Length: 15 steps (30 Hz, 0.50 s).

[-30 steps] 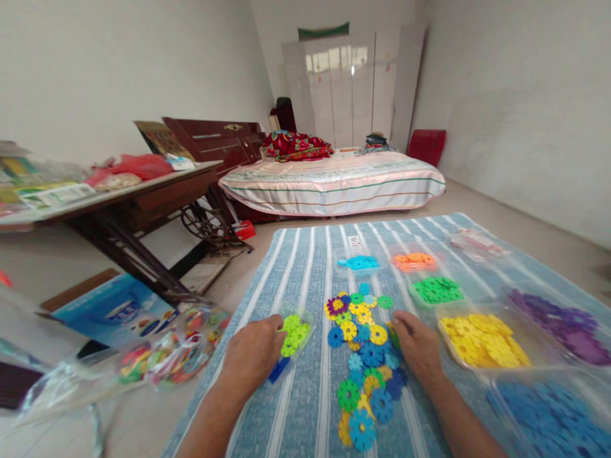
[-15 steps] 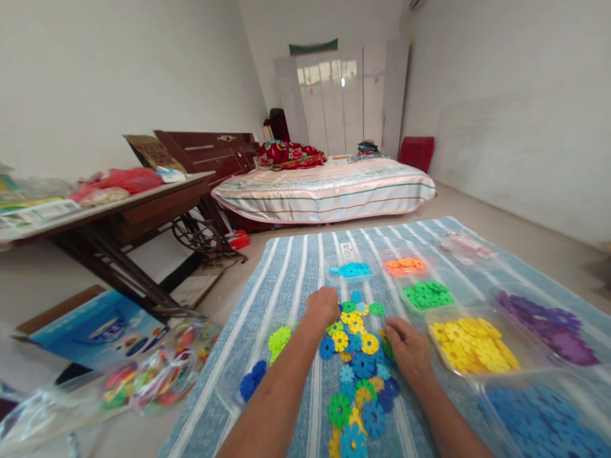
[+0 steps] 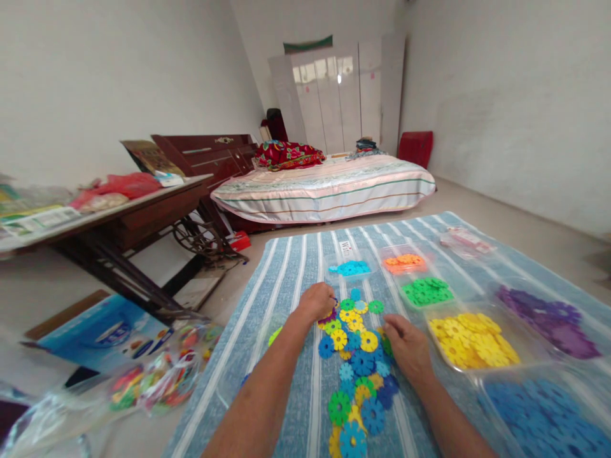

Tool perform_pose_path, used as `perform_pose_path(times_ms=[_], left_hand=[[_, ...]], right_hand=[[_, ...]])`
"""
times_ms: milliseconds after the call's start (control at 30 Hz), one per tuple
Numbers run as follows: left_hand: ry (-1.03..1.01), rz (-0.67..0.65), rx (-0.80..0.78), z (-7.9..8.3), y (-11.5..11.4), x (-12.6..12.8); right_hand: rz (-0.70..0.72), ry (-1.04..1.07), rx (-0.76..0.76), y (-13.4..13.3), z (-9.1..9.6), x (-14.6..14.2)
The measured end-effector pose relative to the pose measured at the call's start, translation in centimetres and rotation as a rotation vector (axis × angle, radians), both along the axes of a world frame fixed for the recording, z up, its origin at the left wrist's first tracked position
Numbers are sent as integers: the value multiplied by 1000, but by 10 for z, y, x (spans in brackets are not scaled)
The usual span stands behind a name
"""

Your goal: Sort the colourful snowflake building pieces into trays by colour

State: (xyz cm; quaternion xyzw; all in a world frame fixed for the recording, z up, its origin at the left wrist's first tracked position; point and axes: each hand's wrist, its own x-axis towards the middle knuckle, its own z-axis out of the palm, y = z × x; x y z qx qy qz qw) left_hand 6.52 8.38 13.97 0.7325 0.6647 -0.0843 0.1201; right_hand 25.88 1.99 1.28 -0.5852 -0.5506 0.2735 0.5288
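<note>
A pile of mixed coloured snowflake discs (image 3: 357, 356) lies on the blue striped mat (image 3: 296, 267). My left hand (image 3: 315, 301) rests at the pile's far left corner with fingers curled over a purple disc (image 3: 328, 315). Over the pile's right edge, my right hand (image 3: 405, 348) lies knuckles up, fingers bent down onto the discs; what they grip is hidden. A clear tray of lime discs (image 3: 273, 334) is partly hidden behind my left forearm.
Clear trays hold sorted discs: cyan (image 3: 350, 268), orange (image 3: 405, 260), green (image 3: 426, 291), yellow (image 3: 471, 340), purple (image 3: 548, 318), blue (image 3: 544, 416). A bag of mixed pieces (image 3: 153, 381) lies left of the mat. A wooden table (image 3: 109, 210) and a bed (image 3: 324, 184) stand behind.
My left hand left the lime tray at the left and reached across to the far left of the pile, then closed over a purple disc. My right hand stayed on the pile's right edge.
</note>
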Motion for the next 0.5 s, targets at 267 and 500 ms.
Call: perform_pose_path(times_ms=[267, 500], left_hand=[[-44, 1, -24, 48, -56, -71], [-13, 59, -152, 32, -97, -112]], right_hand=[[16, 5, -57, -2, 0, 2], [11, 0, -72, -2, 0, 2]])
